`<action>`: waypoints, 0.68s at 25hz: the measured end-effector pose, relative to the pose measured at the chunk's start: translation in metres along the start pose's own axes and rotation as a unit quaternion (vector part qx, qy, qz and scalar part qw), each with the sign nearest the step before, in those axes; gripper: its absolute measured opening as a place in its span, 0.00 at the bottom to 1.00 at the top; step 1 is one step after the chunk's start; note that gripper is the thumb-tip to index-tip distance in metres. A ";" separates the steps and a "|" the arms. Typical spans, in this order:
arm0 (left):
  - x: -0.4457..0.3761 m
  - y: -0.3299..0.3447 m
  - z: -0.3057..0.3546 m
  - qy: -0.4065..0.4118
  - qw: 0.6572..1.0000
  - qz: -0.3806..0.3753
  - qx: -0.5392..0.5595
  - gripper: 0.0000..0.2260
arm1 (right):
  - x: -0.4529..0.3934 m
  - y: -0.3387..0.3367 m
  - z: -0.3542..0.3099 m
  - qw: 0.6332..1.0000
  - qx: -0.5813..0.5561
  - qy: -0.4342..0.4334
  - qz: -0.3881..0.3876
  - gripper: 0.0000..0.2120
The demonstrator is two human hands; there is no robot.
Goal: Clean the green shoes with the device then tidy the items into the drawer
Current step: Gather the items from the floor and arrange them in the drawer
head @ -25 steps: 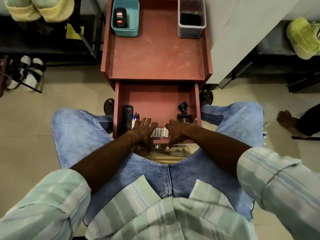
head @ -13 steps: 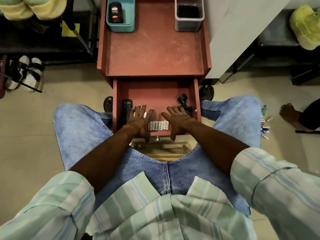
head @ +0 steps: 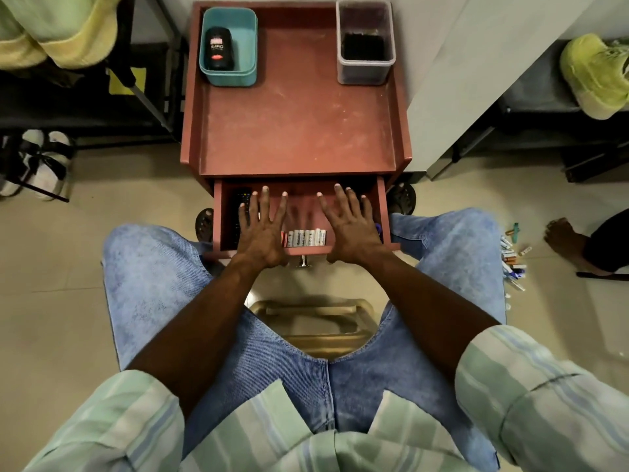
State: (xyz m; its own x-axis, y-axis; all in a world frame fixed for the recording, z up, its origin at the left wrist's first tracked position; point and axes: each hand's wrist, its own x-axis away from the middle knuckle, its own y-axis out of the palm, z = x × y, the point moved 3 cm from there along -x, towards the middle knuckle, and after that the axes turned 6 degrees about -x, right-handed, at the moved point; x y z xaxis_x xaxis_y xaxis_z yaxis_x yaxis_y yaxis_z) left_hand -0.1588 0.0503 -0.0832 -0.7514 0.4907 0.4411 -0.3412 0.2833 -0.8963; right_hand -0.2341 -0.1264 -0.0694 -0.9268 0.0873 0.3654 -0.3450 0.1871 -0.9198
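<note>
- The drawer (head: 382, 212) of the small red desk (head: 299, 131) stands pulled out toward the seated person's knees, and it holds a row of white batteries (head: 305, 238) along its front edge, with a black remote (head: 241, 212) at the left side.
- Both hands are spread flat over the drawer, fingers straight and apart, gripping nothing — the left hand (head: 260, 226) lies partly over the remote, the right hand (head: 350, 226) sits just right of the batteries (whether the palms press the drawer floor or hover above it I cannot tell).
- The green shoes are well away from the desk: one shoe (head: 594, 73) rests on a dark shelf at the far right, and a pale green-yellow pair (head: 51, 32) shows at the upper left edge.
- On the desk top sit a teal tub (head: 228, 76) with a black device (head: 219, 47) in it, and a clear box (head: 366, 71) with something dark inside.
- Loose small items (head: 512, 257) — pens and batteries, by the look of them — lie scattered on the floor at the right, near another person's bare foot (head: 561, 236).
- My reading: tidying is under way but unfinished, since the device in its tub and the floor scatter are not yet in the drawer; whether the shoes are clean I cannot judge from here.
</note>
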 end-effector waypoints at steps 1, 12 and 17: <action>-0.006 -0.005 -0.002 -0.019 0.999 0.025 0.013 0.63 | -0.005 -0.005 0.002 1.000 -0.013 0.015 0.024 0.65; -0.064 -0.025 -0.008 0.017 0.995 0.099 -0.018 0.50 | -0.061 -0.015 0.012 0.998 0.010 0.014 0.057 0.51; -0.076 -0.035 -0.014 0.018 0.989 0.133 -0.066 0.47 | -0.074 -0.019 0.011 0.995 0.053 0.014 0.084 0.45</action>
State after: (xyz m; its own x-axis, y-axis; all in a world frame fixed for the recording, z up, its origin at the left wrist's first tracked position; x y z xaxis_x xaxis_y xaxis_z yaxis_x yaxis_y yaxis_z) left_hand -0.0820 0.0147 -0.0852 -0.7828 0.5912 0.1945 -0.0565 0.2436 -0.9682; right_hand -0.1604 -0.1466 -0.0809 -0.9686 0.1362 0.2082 -0.2013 0.0628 -0.9775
